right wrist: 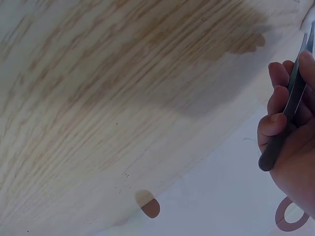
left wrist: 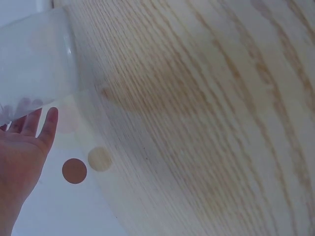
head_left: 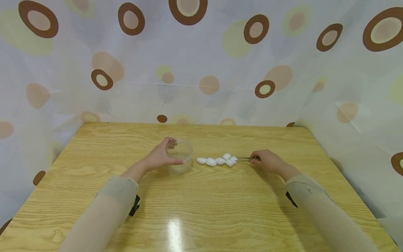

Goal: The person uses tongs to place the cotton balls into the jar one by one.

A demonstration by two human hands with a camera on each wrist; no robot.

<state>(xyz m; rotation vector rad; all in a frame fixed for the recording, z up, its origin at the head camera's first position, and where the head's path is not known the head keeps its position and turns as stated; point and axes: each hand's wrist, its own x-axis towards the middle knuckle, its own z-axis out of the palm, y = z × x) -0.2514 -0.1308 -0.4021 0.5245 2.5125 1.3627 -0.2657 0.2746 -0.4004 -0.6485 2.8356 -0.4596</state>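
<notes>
Tweezers (head_left: 244, 159) apparently at cotton balls' (head_left: 217, 161) edge.

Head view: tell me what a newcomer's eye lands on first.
A row of white cotton balls lies mid-table on the wooden table. The right hand pinches tweezers whose tips meet the row's right end. Left of the row, the left hand holds a clear plastic cup.
</notes>
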